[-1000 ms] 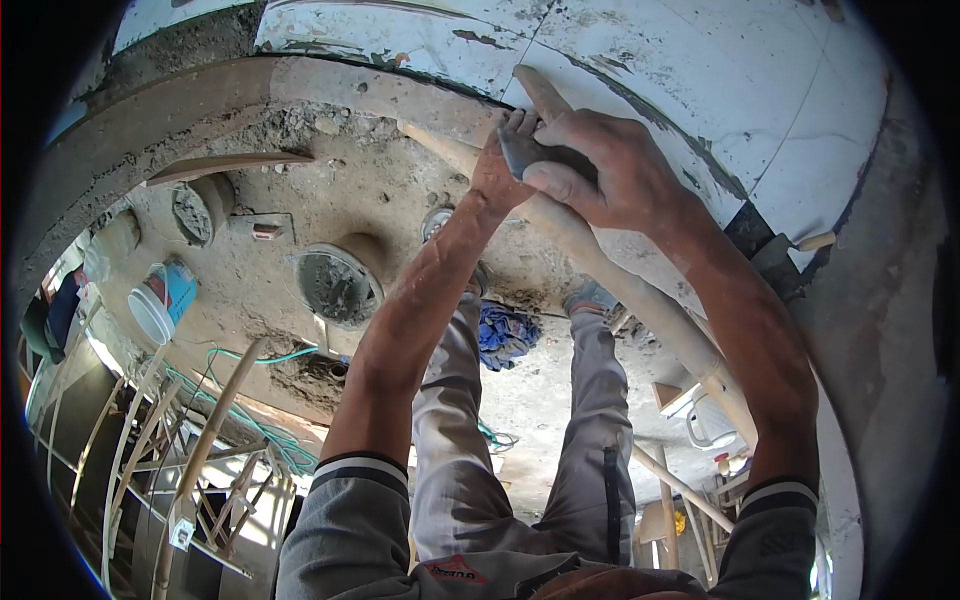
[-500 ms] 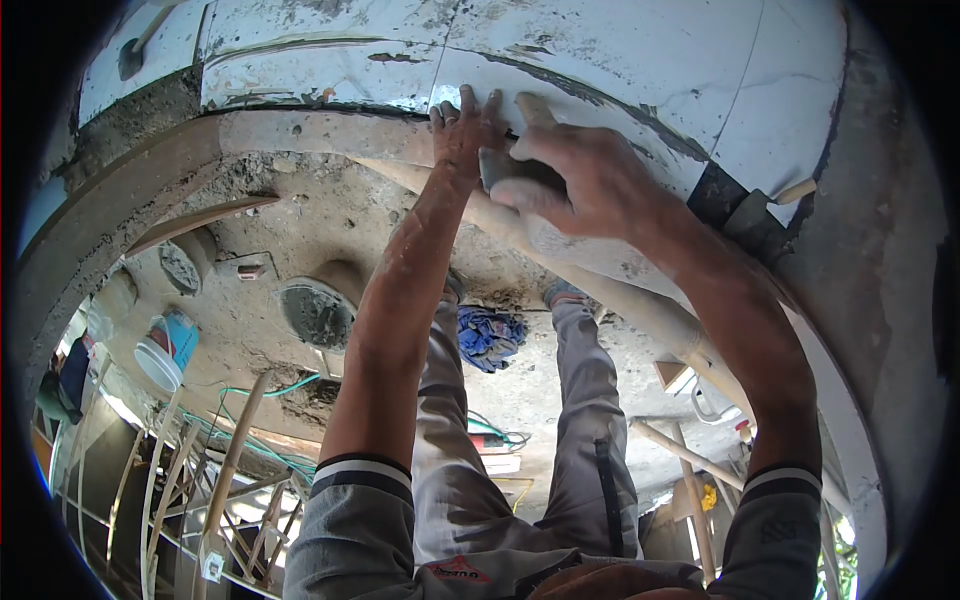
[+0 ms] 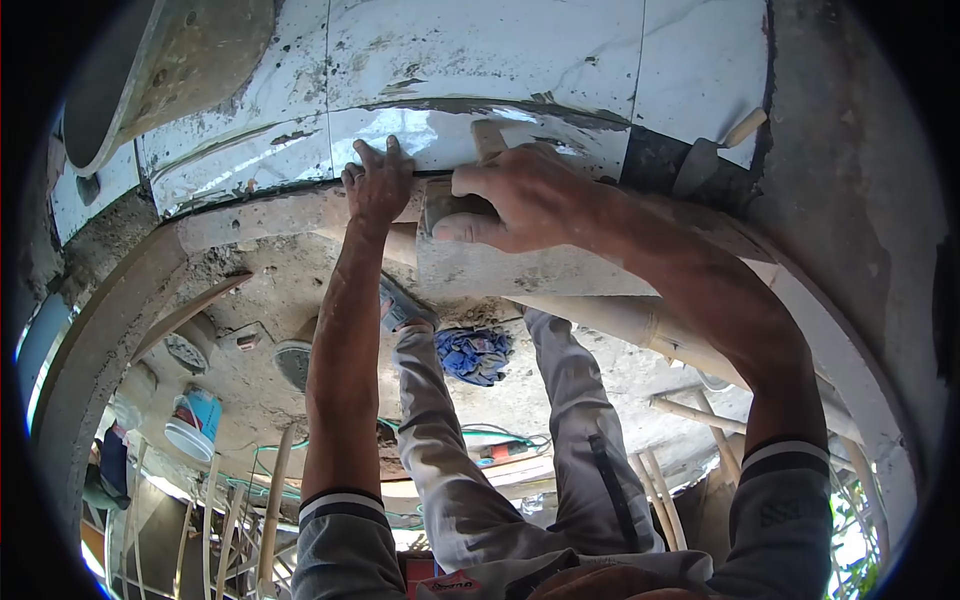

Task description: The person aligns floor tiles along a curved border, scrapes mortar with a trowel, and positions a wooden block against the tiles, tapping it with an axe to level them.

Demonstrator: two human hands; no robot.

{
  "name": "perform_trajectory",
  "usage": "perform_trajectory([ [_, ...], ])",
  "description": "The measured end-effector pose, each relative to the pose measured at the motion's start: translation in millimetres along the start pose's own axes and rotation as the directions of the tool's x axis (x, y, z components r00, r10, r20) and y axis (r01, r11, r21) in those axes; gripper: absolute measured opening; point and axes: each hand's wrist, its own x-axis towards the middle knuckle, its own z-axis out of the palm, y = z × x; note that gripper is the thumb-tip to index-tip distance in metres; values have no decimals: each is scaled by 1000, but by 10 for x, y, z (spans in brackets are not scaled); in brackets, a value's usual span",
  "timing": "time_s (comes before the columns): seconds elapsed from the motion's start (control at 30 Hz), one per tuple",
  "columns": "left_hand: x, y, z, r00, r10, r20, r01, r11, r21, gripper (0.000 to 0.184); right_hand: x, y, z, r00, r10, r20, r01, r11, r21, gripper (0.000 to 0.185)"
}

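My left hand point(image 3: 380, 187) rests with fingers spread on the front edge of a white marbled tile point(image 3: 440, 150). To its right, my right hand point(image 3: 520, 195) is closed around a wooden-handled tool point(image 3: 488, 140). The wooden end sticks up above the fingers, and a grey, mortar-smeared part shows by the thumb; my hand hides the rest, so its exact kind is unclear. The tool is over the tile's front edge. Below it is a pale grey slab-like face point(image 3: 530, 270). Farther right, a trowel point(image 3: 700, 160) with a wooden handle lies on a dark gap beside the tiles.
A large grey curved object point(image 3: 190, 80) stands at upper left. The curved ledge point(image 3: 110, 330) sweeps round below. On the floor are a blue cloth point(image 3: 472, 356), a mortar bucket point(image 3: 292, 365), a white-and-blue pail point(image 3: 193, 425) and green hose point(image 3: 490, 432). A bamboo pole point(image 3: 620, 322) runs under the ledge.
The view has shifted, so tiles and trowel appear farther left. The large grey curved object has come into view at upper left. Both hands stay at the tile edge, the right still holding the tool.
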Motion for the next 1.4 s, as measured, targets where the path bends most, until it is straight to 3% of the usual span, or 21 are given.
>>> perform_trajectory([
  [0.07,37,9,1,998,-41,39,41,999,-16,57,-76,23,-76,997,20,70,-6,983,-183,42],
  [0.1,22,12,7,999,-29,40,29,1000,2,57,-174,30,-30,971,-186,-153,159,972,-174,42],
  [0.2,5,-29,108,999,22,-24,-20,998,60,57,-227,255,-41,999,-29,-35,26,996,-90,41],
  [0.23,24,-13,47,996,9,86,-17,996,89,58,-243,268,-85,999,27,22,-24,990,-141,41],
  [0.33,77,-189,292,989,128,69,-141,963,231,59,-444,108,-107,982,-147,-117,138,987,-83,41],
  [0.4,25,-201,354,985,167,35,-171,952,253,59,-530,191,-56,983,-138,-120,132,989,-59,40],
  [0.47,64,-197,302,986,163,42,-168,954,247,59,-510,372,-32,998,50,32,-47,993,-105,41],
  [0.53,123,-100,122,996,80,35,-86,980,179,57,-564,260,-70,1000,13,6,-12,982,-188,43],
  [0.6,153,117,-60,996,-69,62,68,997,20,55,-620,203,-49,974,-150,-168,138,987,-78,46],
  [0.67,210,277,-109,991,-92,100,90,996,26,51,-554,319,-47,997,-42,-63,35,994,-102,47],
  [0.73,249,339,-59,991,125,-43,-121,988,93,51,-511,281,-88,997,67,38,-61,988,-140,48],
  [0.77,298,327,-35,980,199,25,-200,977,75,52,-581,197,-85,997,-66,-49,59,989,-135,48],
  [0.83,304,305,-27,969,229,92,-243,951,193,54,-614,157,-92,967,-219,-131,206,972,-111,48],
  [0.93,305,329,-79,953,243,180,-291,898,329,55,-520,379,-94,999,5,51,3,990,-139,48],
  [1.0,332,368,-97,956,191,224,-261,903,341,53,-587,317,-71,1000,-6,25,9,991,-133,47],
  [1.07,313,411,-114,947,154,282,-257,890,377,51,-616,262,-44,925,-316,-210,285,944,-165,46],
  [1.1,286,401,-113,949,146,278,-247,893,375,49,-616,255,-77,987,-152,-43,149,986,-75,45],
  [1.2,370,437,-174,955,121,270,-218,905,366,46,-605,363,-114,999,-38,4,38,986,-162,44],
  [1.3,342,430,-156,956,126,267,-222,902,370,44,-732,261,-106,931,-305,-200,273,947,-170,43],
  [1.33,291,411,-126,952,126,279,-226,903,366,44,-740,307,-88,934,-297,-199,268,950,-159,43],
  [1.4,337,420,-146,958,138,251,-225,907,358,44,-697,456,-140,999,-24,49,27,997,-71,44],
])
